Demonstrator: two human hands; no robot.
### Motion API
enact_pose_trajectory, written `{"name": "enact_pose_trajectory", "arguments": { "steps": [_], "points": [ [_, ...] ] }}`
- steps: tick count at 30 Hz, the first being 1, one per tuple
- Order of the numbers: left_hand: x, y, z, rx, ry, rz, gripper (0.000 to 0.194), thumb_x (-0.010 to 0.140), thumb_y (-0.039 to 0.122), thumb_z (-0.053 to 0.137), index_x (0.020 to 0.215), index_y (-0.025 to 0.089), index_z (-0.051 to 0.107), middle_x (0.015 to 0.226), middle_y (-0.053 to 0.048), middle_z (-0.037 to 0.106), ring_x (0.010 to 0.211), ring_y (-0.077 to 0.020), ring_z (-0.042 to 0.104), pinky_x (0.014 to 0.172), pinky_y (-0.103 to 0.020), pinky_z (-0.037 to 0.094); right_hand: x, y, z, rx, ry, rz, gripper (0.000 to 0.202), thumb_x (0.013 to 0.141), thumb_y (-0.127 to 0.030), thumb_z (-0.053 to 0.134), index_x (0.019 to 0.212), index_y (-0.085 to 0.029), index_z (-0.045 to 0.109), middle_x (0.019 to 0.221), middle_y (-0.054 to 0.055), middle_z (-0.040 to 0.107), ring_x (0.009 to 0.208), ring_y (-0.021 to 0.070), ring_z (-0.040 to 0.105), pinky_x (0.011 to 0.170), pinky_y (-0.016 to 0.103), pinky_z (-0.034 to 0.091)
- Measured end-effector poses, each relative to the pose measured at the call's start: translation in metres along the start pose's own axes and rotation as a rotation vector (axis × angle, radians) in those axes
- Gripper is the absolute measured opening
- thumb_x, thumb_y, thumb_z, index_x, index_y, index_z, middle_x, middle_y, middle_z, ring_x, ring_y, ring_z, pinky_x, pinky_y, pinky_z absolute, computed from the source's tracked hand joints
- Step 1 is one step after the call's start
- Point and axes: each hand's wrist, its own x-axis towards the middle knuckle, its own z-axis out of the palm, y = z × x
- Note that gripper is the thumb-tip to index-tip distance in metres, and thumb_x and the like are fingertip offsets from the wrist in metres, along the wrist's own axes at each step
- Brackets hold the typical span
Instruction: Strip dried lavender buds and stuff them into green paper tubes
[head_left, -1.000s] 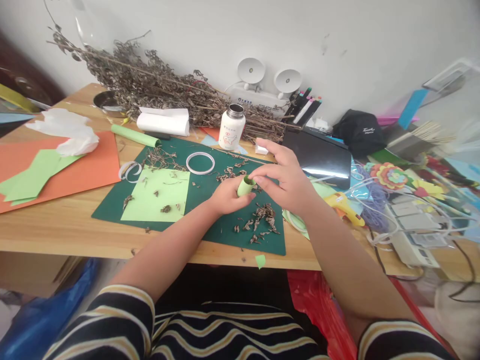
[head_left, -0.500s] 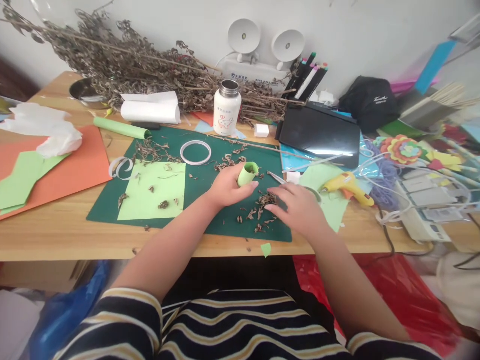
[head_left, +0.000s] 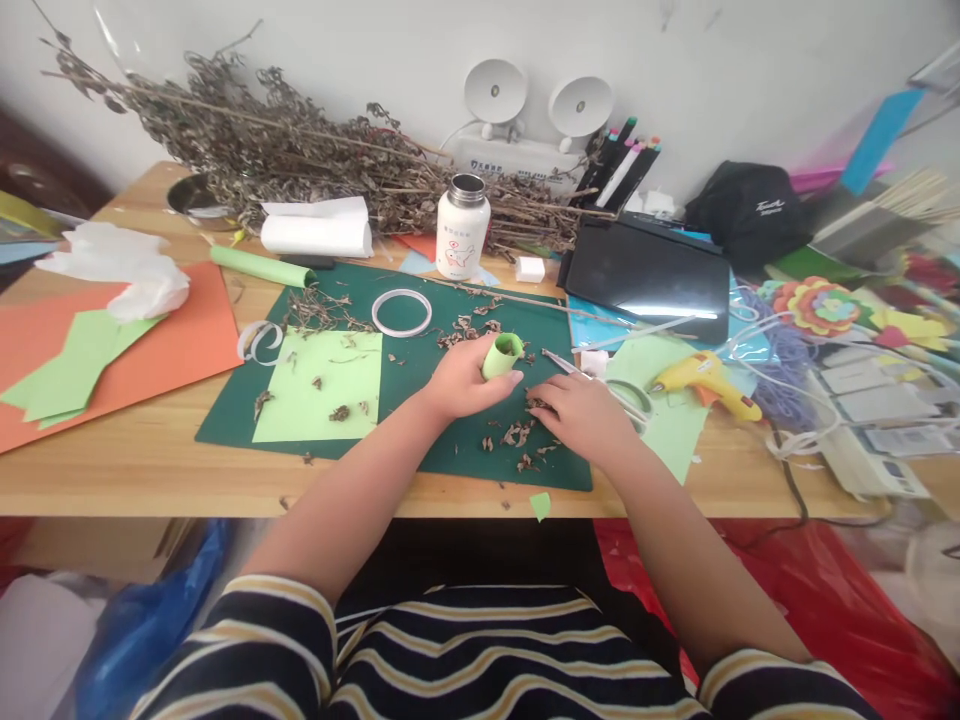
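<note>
My left hand [head_left: 466,382] is wrapped round a rolled green paper tube [head_left: 501,358], its open end up, with some brown bits showing inside. Just to the right, my right hand [head_left: 581,412] has its fingers drawn together on dried leaves [head_left: 538,400], low over the dark green cutting mat [head_left: 450,460]. More dried leaves [head_left: 517,433] lie scattered below the tube. On the mat's left part is a light green sheet [head_left: 319,385] with a few leaf bits, and beside it a white tape ring [head_left: 402,313]. Scissors [head_left: 630,398] lie right of my right hand.
A white open bottle [head_left: 462,230] stands behind the mat, before a heap of dried branches [head_left: 300,150]. To the right are a yellow glue gun [head_left: 709,382], a black tray [head_left: 649,280] and a power strip [head_left: 870,440]. Orange paper [head_left: 202,345] lies left.
The view has shifted slightly. My right hand's fingers have closed on the leaf pile, which was in the open between them. Brown bits now show in the tube's mouth.
</note>
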Motion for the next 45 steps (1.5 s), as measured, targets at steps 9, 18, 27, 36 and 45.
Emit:
{"name": "enact_pose_trajectory", "arguments": {
  "steps": [9,18,27,36,45],
  "points": [
    [0.001,-0.002,0.001,0.009,-0.017,0.0,0.021,0.07,0.035,0.051,0.06,0.018,0.044,0.057,0.002,0.048,0.054,-0.01,0.044,0.053,-0.023,0.038,0.024,-0.012,-0.041,0.838,0.581,0.181,0.011,0.072,-0.027,0.06,0.082,-0.022,0.062,0.073,-0.002,0.062,0.062,0.0108,0.056,0.058,0.025,0.046],
    [0.001,-0.008,0.003,0.014,-0.007,0.021,0.02,0.067,0.031,0.049,0.057,0.018,0.038,0.055,0.003,0.046,0.052,-0.0081,0.04,0.05,-0.021,0.036,0.055,-0.051,-0.041,0.926,0.712,0.035,0.006,0.074,-0.023,0.058,0.08,-0.022,0.061,0.077,-0.003,0.064,0.065,0.0089,0.057,0.063,0.023,0.048],
    [0.002,-0.006,0.004,0.027,0.004,0.023,0.014,0.066,0.03,0.048,0.064,0.017,0.045,0.061,0.001,0.052,0.056,-0.0102,0.046,0.054,-0.022,0.039,0.043,-0.041,-0.034,0.803,0.739,-0.207,0.005,0.078,-0.022,0.056,0.08,-0.023,0.06,0.081,0.0,0.064,0.079,0.0133,0.058,0.072,0.03,0.048],
    [0.003,-0.009,0.006,-0.055,0.03,0.046,0.02,0.066,0.03,0.05,0.057,0.017,0.038,0.052,0.004,0.04,0.05,-0.0067,0.035,0.047,-0.02,0.033,0.045,-0.036,-0.057,0.798,0.479,-0.15,0.013,0.076,-0.02,0.051,0.067,-0.019,0.061,0.077,0.002,0.059,0.076,0.0136,0.055,0.068,0.029,0.044],
    [0.002,-0.011,0.004,-0.131,0.061,-0.01,0.018,0.065,0.029,0.051,0.055,0.016,0.041,0.049,0.004,0.043,0.046,-0.0064,0.037,0.044,-0.02,0.034,0.055,-0.031,-0.077,0.739,0.18,-0.087,0.005,0.072,-0.024,0.056,0.073,-0.019,0.054,0.08,0.001,0.055,0.069,0.0111,0.049,0.059,0.025,0.039]
  ]
}}
